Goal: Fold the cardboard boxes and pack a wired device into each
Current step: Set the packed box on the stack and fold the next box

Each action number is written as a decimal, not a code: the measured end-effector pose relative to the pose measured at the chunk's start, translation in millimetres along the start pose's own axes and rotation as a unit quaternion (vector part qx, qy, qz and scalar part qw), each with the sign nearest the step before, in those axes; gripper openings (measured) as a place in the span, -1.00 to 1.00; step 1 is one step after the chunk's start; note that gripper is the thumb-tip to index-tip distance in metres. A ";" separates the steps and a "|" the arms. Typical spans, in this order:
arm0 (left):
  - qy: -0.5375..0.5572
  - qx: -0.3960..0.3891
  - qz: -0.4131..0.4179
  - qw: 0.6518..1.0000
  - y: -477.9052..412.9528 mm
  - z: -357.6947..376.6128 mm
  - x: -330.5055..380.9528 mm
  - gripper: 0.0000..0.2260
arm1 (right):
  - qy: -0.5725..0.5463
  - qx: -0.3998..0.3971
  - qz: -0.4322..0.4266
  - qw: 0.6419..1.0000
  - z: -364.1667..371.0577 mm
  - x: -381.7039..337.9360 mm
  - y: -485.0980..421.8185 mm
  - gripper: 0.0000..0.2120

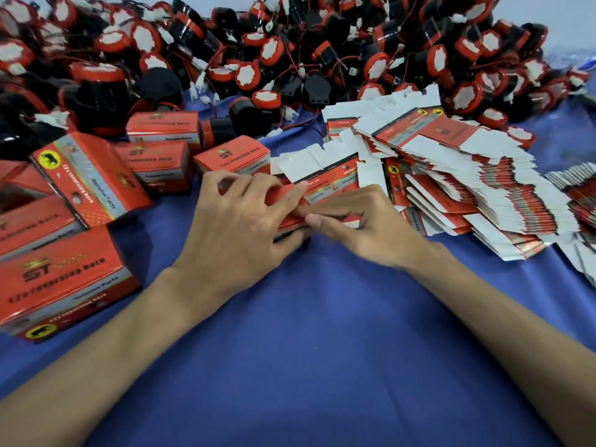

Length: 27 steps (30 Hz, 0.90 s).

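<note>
From my remote seat I saw both hands meeting at the middle of the worktop [306,343], which was covered in a blue cloth. The left hand [238,221] had its fingers curled over the near end of a red cardboard box [325,187], with the thumb tucked under it. The right hand [364,227] pinched the same box from the other side, thumb tip and bent fingers pressed on its lower edge, just beside the left fingertips. The two hands were together, both clamped on that one box. The box lay low over the cloth, only partly formed, its white flaps sticking out on the far side. I could not tell whether anything sat inside it.

To the right, a slumped stack of flat box blanks [467,195] fanned out across the cloth, red print and white flaps showing, touching the far end of the held box. To the left stood the folded boxes [90,179], several of them closed and lying at different angles, the nearest one large at the frame's edge. Across the back ran a deep pile of wired devices [290,53], round black bodies with red rims, white faces, thin wires and white plugs. One loose device [237,119] lay just in front of that pile, behind the folded boxes.
</note>
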<state>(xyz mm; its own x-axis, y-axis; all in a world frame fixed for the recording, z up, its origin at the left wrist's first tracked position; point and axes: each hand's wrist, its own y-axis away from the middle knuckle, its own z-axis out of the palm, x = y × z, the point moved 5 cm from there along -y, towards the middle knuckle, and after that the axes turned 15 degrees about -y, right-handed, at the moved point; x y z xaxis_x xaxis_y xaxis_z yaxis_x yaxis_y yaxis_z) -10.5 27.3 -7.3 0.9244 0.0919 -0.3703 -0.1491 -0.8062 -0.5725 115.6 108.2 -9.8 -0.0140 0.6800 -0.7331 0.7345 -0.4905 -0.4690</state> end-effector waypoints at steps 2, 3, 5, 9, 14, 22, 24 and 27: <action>-0.021 -0.043 -0.037 0.998 0.6 -3.4 -2.4 -0.59 | 0.114 0.052 -0.034 0.991 -12.5 1.6 -1.4 -0.78; -0.032 -0.060 -0.050 0.996 1.9 -4.6 -3.4 -0.59 | 0.186 0.086 -0.050 0.977 -20.1 3.2 -1.8 -0.78; -0.058 -0.078 -0.066 0.993 5.3 -5.7 -5.3 -0.65 | 0.313 0.153 -0.053 0.936 -37.1 8.6 -2.5 -0.74; -0.130 -0.122 -0.035 0.983 11.7 1.0 -7.2 -0.74 | 0.458 0.180 0.148 0.858 -73.3 32.4 -0.1 -0.55; -0.089 -0.054 -0.005 0.995 8.2 1.8 -10.9 -0.76 | 0.489 0.140 0.251 0.824 -83.0 48.0 4.3 -0.63; 0.232 0.037 0.036 0.971 7.9 -5.2 10.1 -0.80 | 0.434 0.273 -0.087 0.854 -74.4 -6.2 3.6 -0.80; 0.320 0.018 -0.037 0.946 7.5 1.5 2.6 -0.70 | 0.304 0.300 -0.204 0.881 -66.1 -22.2 5.4 -0.84; 0.497 -0.023 -0.214 0.841 7.6 17.0 -15.8 -0.48 | 0.155 0.357 -0.175 0.904 -52.8 -26.8 3.2 -0.90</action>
<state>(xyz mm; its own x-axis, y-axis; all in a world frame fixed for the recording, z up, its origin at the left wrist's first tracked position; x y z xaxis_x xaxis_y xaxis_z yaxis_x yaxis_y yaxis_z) -32.3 29.7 -18.2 0.7306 -0.1356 0.6692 0.2646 -0.8472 -0.4606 154.2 117.2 34.4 0.1113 0.9272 -0.3575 0.0950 -0.3680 -0.9249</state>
